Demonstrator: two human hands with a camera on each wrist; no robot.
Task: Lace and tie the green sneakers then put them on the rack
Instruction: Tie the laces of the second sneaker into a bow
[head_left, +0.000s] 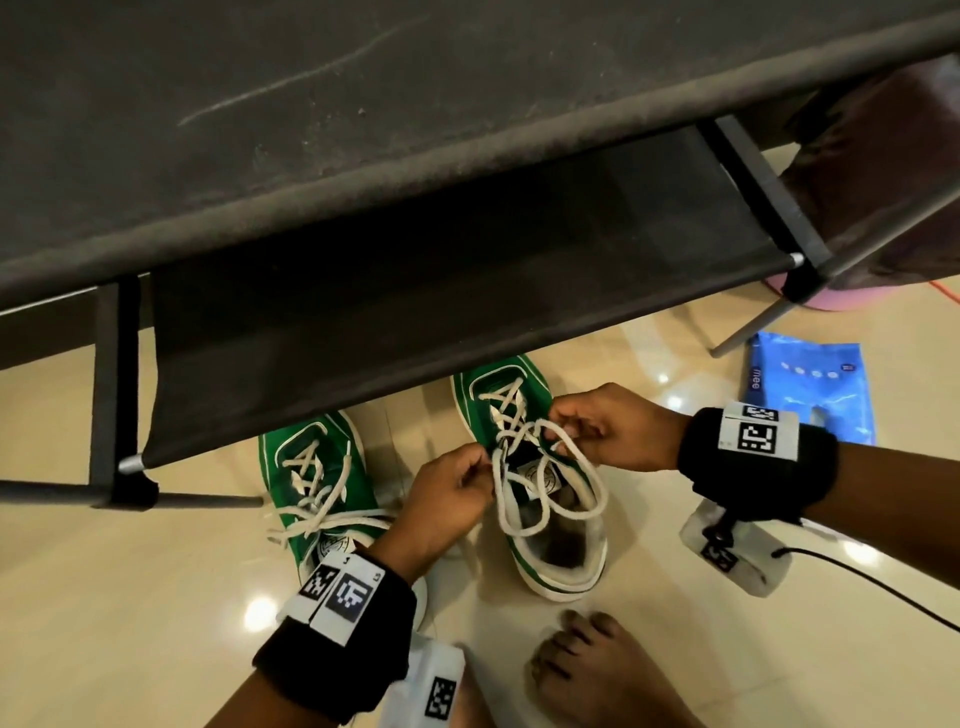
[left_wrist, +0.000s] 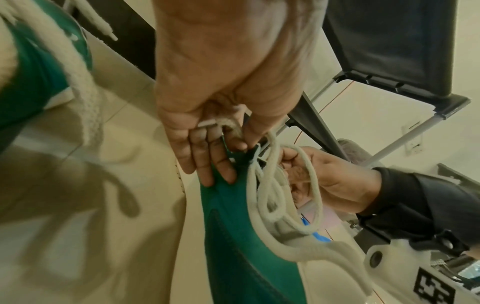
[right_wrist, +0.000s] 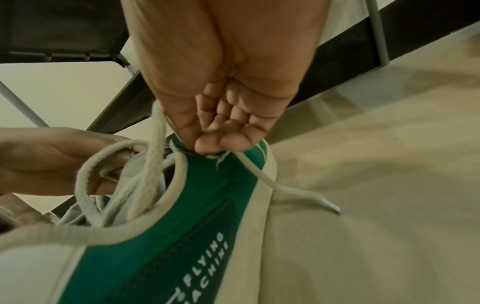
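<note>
Two green sneakers with white laces stand on the tiled floor in front of a black fabric rack (head_left: 415, 291). The left sneaker (head_left: 332, 483) has loose lace ends lying across it. Both hands work over the right sneaker (head_left: 561, 545), whose lace (head_left: 545, 499) forms big loops above its opening. My left hand (head_left: 480, 467) pinches the lace at the shoe's left side; its fingers (left_wrist: 223, 162) lie on the green upper (left_wrist: 233, 236). My right hand (head_left: 566, 421) pinches the lace (right_wrist: 155, 144) at the tongue. One free lace end (right_wrist: 311, 197) trails onto the floor.
The rack's top shelf (head_left: 311, 130) overhangs the sneakers' toes. A blue packet (head_left: 810, 395) lies on the floor at the right, a pink object (head_left: 841, 296) behind it. My bare foot (head_left: 597, 670) is near the right sneaker's heel. A thin black cable (head_left: 883, 587) runs at the right.
</note>
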